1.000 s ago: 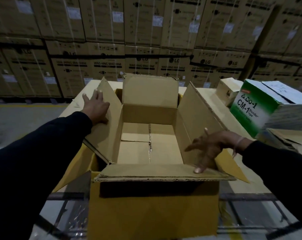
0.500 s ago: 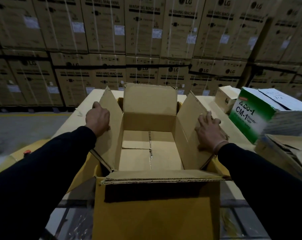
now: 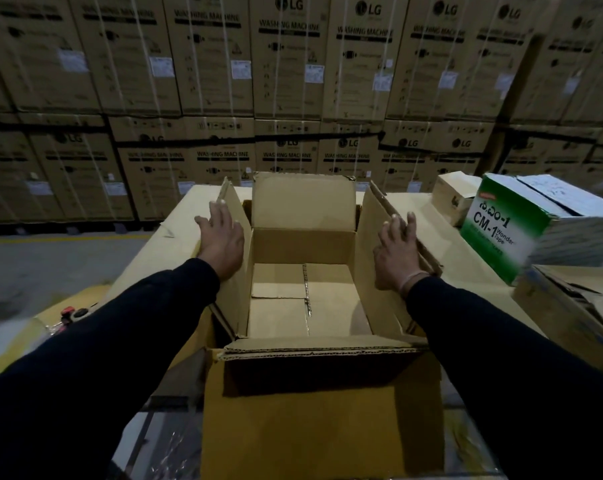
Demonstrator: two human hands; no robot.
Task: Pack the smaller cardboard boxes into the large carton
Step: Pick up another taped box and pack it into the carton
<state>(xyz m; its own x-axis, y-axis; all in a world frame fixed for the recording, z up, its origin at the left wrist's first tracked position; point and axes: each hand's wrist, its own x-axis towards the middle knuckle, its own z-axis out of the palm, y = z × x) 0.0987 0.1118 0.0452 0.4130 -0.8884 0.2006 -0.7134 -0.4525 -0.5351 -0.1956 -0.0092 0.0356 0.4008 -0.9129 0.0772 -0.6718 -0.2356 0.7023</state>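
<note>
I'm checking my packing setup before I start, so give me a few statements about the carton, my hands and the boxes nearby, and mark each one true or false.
1. The large carton is open and holds no smaller boxes. True.
2. The left hand lies flat against the outside of the carton's left flap. True.
3. The right hand holds a smaller cardboard box. False: its straight fingers rest on the carton's right flap, holding nothing.
4. The green and white box sits inside the carton. False: it stands outside, to the carton's right.
5. Stacked washing machine cartons fill the background. True.
</note>
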